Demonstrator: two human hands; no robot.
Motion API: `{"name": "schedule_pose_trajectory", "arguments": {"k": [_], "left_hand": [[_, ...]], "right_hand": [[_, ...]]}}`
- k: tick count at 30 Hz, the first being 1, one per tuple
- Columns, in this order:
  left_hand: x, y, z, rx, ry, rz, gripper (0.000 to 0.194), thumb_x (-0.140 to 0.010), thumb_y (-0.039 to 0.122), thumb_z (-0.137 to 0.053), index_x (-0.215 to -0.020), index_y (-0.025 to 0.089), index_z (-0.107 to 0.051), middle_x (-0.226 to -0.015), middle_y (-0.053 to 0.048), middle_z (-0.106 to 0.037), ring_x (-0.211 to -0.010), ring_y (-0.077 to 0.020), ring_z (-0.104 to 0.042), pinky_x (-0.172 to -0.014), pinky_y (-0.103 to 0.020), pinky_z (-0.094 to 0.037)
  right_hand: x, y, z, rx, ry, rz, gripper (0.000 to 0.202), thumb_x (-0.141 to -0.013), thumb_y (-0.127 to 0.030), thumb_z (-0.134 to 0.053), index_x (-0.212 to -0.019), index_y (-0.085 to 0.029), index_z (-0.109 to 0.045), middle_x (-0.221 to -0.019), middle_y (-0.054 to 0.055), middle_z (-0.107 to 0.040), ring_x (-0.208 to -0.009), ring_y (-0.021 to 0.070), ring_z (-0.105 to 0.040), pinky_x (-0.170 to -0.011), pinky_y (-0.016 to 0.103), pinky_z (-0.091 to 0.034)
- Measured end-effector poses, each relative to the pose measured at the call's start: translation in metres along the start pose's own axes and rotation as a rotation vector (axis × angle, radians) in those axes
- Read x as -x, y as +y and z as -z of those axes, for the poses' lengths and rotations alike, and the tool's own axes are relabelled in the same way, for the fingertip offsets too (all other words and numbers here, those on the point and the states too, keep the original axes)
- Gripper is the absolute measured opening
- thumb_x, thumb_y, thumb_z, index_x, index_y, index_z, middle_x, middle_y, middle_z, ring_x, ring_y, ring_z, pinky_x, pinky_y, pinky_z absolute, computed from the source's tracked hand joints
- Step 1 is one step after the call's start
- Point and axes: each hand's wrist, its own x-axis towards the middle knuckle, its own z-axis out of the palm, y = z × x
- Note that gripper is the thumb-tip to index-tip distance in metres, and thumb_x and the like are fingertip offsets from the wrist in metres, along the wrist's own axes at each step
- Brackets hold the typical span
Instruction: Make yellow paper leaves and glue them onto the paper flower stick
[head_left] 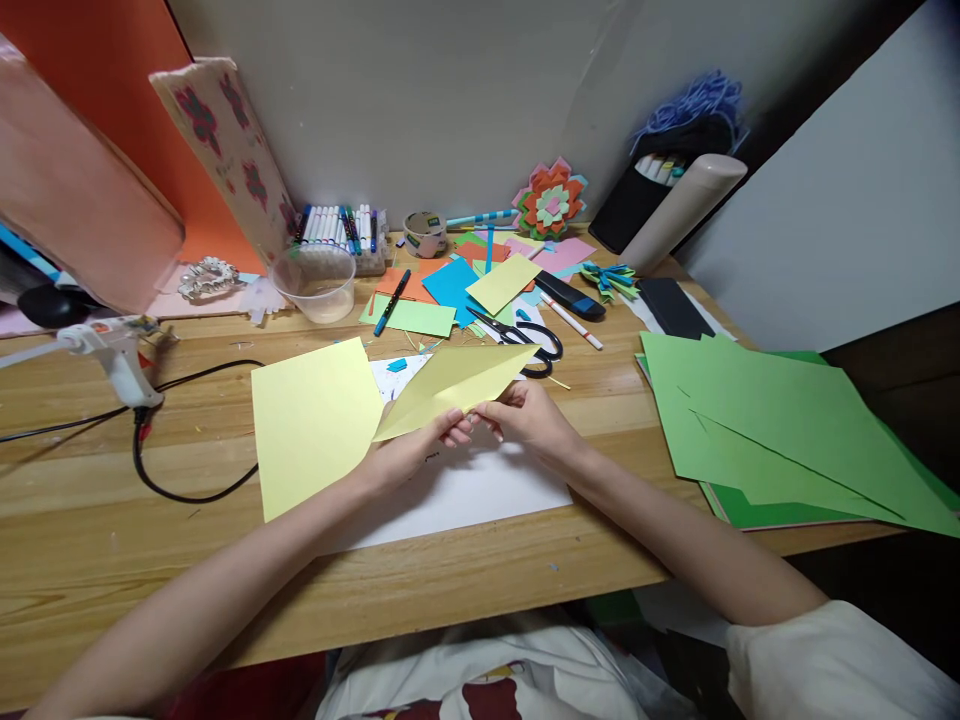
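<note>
Both of my hands hold a folded sheet of yellow paper (457, 388) above the desk. My left hand (420, 440) pinches its near edge, thumb on top. My right hand (529, 415) grips the same edge just to the right, with its fingertips close to the left ones. Beneath them lies a white sheet (480, 490) with small dark marks. A second yellow sheet (315, 430) rests flat to the left. Black-handled scissors (544, 345) lie just beyond the folded paper, their handles partly behind it.
A white glue gun (116, 365) with a black cable stands at left. Behind are a clear plastic bowl (315, 285), markers (341, 230), a tape roll (425, 235), coloured paper scraps (450, 290), a box cutter (574, 297) and a paper flower (551, 200). Green sheets (765, 420) overhang the right edge.
</note>
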Motion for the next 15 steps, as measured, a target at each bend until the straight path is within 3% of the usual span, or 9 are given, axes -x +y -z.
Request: {"name": "schedule_pose_trajectory", "arguments": {"k": [4,8,12,15], "left_hand": [[-0.003,-0.005,0.002,0.025,0.007,-0.014,0.039,-0.076,0.052,-0.049,-0.069,0.019,-0.067,-0.073,-0.004,-0.068,-0.071,-0.0143,-0.060,-0.066,-0.024,-0.048],[-0.006,-0.011,0.006,0.083,0.011,0.067,0.038,-0.076,0.052,-0.051,-0.071,0.017,-0.067,-0.077,-0.005,-0.069,-0.072,-0.0137,-0.062,-0.069,-0.024,-0.048],[-0.004,-0.007,0.006,0.154,0.154,0.079,0.040,-0.071,0.051,-0.058,-0.067,0.012,-0.065,-0.070,-0.009,-0.068,-0.058,-0.0137,-0.060,-0.057,-0.025,-0.048],[0.004,-0.005,0.002,0.071,0.142,-0.029,0.046,-0.076,0.053,-0.051,-0.057,0.012,-0.061,-0.055,-0.008,-0.064,-0.047,-0.0127,-0.056,-0.049,-0.025,-0.045]], "right_hand": [[-0.005,0.006,0.003,-0.041,0.022,-0.034,0.020,-0.069,-0.031,-0.062,-0.062,-0.012,-0.066,-0.060,0.003,-0.065,-0.047,0.0077,-0.047,-0.046,0.020,-0.036],[-0.007,0.008,0.004,-0.144,0.019,-0.037,0.021,-0.070,-0.031,-0.063,-0.060,-0.013,-0.067,-0.062,0.004,-0.066,-0.049,0.0078,-0.048,-0.048,0.020,-0.038],[-0.008,0.006,0.005,-0.195,0.010,-0.018,0.023,-0.072,-0.031,-0.059,-0.060,-0.013,-0.067,-0.060,0.003,-0.064,-0.048,0.0075,-0.047,-0.046,0.020,-0.037],[-0.008,0.003,0.006,-0.178,0.080,0.010,0.025,-0.073,-0.032,-0.059,-0.058,-0.013,-0.066,-0.058,0.002,-0.063,-0.047,0.0072,-0.045,-0.047,0.021,-0.036]]}}
